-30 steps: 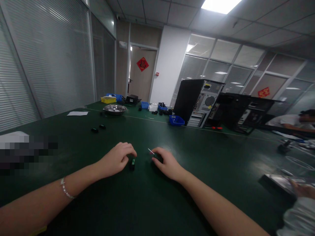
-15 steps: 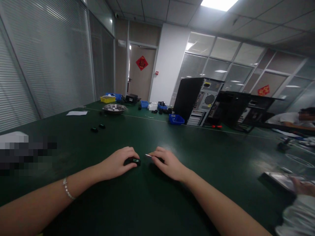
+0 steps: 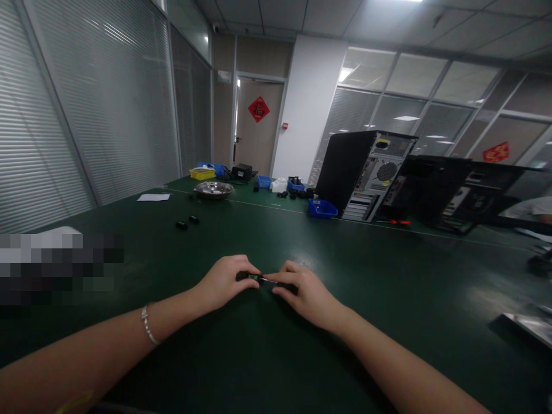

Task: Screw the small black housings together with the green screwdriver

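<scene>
My left hand (image 3: 224, 282) is closed on a small black part with a green spot (image 3: 251, 277), held just above the green table (image 3: 259, 356). My right hand (image 3: 304, 293) pinches a thin silver pin (image 3: 269, 280) whose tip meets the right end of the black part. The two hands nearly touch at the table's middle. A bracelet is on my left wrist.
Two small black parts (image 3: 186, 222) lie further back on the left. A metal bowl (image 3: 214, 189), yellow and blue bins, a sheet of paper (image 3: 153, 197) and open computer cases (image 3: 371, 175) stand at the far side. A metal tray (image 3: 532, 325) sits at the right edge.
My left hand picked the black part up from the table and turned it sideways. My right hand brought the pin's tip over to it. The view shifted left.
</scene>
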Available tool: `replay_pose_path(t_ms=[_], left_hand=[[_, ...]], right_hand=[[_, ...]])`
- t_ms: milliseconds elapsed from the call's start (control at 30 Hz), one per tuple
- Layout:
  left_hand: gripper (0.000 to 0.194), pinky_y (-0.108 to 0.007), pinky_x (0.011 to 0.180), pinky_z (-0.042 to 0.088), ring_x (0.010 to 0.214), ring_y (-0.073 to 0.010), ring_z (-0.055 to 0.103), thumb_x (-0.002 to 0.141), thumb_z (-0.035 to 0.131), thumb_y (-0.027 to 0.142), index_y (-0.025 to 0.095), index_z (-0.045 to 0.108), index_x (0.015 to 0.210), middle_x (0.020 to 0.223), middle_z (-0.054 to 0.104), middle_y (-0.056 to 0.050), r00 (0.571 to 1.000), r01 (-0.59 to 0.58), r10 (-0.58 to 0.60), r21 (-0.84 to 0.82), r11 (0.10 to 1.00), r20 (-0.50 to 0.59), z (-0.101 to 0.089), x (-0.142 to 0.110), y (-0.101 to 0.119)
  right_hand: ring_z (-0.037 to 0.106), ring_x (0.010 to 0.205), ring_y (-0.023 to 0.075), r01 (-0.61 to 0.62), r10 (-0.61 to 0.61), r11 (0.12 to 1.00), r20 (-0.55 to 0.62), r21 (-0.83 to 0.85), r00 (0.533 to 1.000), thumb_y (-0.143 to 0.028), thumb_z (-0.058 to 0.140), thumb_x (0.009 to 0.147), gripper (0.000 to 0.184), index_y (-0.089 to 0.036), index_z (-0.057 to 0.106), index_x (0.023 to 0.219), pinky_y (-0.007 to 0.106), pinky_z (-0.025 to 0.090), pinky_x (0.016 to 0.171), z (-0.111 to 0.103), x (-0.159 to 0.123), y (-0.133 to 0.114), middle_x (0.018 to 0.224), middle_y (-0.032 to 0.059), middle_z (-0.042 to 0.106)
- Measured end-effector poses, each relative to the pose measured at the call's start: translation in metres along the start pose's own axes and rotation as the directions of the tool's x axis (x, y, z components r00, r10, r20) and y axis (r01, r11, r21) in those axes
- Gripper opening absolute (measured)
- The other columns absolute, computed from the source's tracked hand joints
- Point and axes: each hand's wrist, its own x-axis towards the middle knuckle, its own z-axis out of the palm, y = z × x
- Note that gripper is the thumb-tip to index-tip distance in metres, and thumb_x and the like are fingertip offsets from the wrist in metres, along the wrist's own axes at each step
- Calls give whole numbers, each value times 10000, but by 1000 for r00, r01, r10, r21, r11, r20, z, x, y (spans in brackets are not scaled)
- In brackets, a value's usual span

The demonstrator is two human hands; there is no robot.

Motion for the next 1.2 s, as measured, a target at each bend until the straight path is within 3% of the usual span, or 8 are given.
replay_pose_path(t_ms=[400, 733, 1200], left_hand=[[171, -232, 688, 425, 803, -162, 583, 874, 674, 262, 196, 738, 1018, 867, 622, -27, 1000, -17, 16, 53, 998, 22, 3, -2, 4], [163, -243, 680, 412, 810, -175, 572, 867, 681, 231, 193, 738, 1014, 852, 612, -34, 999, -47, 46, 104, 993, 13, 6, -2, 7], [174, -242, 685, 415, 775, -158, 576, 860, 670, 272, 196, 747, 996, 859, 627, -20, 999, 44, -45, -90, 995, -5, 6, -1, 2]], right_hand=[[615, 831, 161, -22, 26, 986, 21, -165, 999, -246, 530, 958, 337, -332, 639, 1264, 265, 430, 696, 1, 0, -3, 970, 23, 623], [621, 789, 157, -50, 51, 981, 3, -186, 999, -232, 508, 950, 319, -323, 682, 1201, 261, 418, 665, 4, 1, -11, 939, 18, 634], [622, 791, 151, -42, 37, 997, -78, -67, 996, -243, 517, 954, 309, -319, 683, 1204, 260, 446, 702, 14, 2, -3, 916, 13, 638]])
